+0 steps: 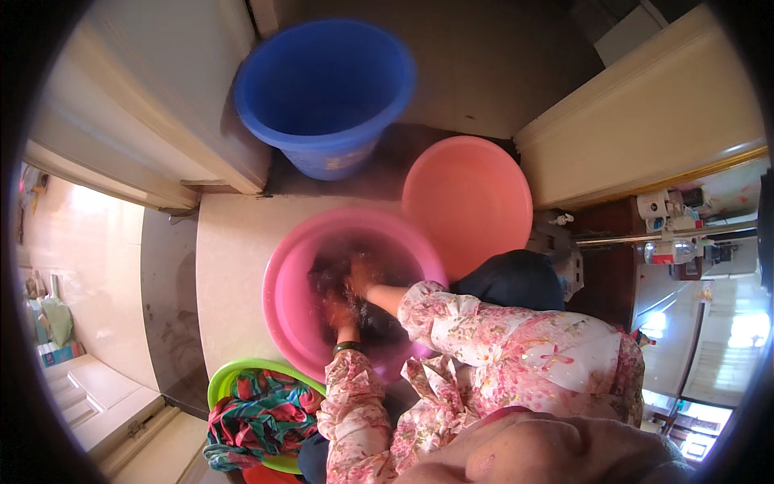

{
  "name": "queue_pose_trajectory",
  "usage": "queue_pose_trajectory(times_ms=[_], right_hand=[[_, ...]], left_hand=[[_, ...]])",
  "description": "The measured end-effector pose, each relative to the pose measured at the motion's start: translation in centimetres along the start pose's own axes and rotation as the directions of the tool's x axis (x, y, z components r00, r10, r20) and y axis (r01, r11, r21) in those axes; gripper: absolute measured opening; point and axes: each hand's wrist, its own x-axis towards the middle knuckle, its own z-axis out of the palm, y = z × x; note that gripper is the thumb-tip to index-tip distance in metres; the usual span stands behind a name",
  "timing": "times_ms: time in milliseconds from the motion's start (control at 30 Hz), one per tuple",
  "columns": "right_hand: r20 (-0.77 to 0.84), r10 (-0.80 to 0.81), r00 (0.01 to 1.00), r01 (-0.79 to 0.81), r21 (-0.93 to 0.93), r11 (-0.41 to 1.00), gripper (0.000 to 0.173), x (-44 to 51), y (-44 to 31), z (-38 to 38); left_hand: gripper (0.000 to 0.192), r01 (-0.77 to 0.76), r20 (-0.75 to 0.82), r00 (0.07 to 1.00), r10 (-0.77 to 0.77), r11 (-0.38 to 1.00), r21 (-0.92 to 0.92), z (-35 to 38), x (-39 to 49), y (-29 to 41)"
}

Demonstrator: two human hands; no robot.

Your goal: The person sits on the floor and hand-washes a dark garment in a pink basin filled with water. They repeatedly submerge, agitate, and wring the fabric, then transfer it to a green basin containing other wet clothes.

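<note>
Both of my hands are down in a pink plastic basin (281, 290) that holds dark fabric (384, 323) and water. My left hand (340, 311), with a dark bangle at its wrist, rests on or in the fabric at the basin's middle. Just above it in the picture, my right hand (363, 273) touches the same dark fabric. Blur and water hide the fingertips of both, so their grip is unclear. Floral sleeves (520, 339) are pushed up on both forearms.
A large blue tub (326, 160) stands beyond the basin. A salmon-coloured basin (468, 193) adjoins it at the right. At lower left, a green basin (221, 381) holds checked cloth (266, 417). Door frames (641, 115) flank the tubs.
</note>
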Motion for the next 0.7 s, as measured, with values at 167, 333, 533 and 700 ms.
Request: queue_pose_trajectory(times_ms=[167, 333, 533, 700], right_hand=[[-0.091, -0.061, 0.994, 0.054, -0.072, 0.996, 0.048, 1.0, 0.5, 1.4], [-0.292, -0.186, 0.938, 0.186, -0.029, 0.982, 0.046, 1.6, 0.7, 1.9], [0.172, -0.031, 0.985, 0.006, 0.145, 0.989, 0.059, 1.6, 0.3, -0.6], [0.143, -0.084, 0.986, 0.000, 0.509, 0.861, 0.070, 0.8, -1.0, -1.7]], left_hand=[[0.068, -0.094, -0.108, 0.987, 0.121, 0.969, 0.227, 0.1, 0.8, -1.0], [0.068, -0.021, -0.067, 0.997, 0.038, 0.971, 0.236, 0.5, 2.2, -2.6], [0.038, -0.269, -0.093, 0.963, 0.253, 0.878, -0.397, -1.5, 1.6, -1.7], [0.026, -0.237, -0.060, 0.970, 0.234, 0.874, -0.425, -7.4, -3.4, 2.9]])
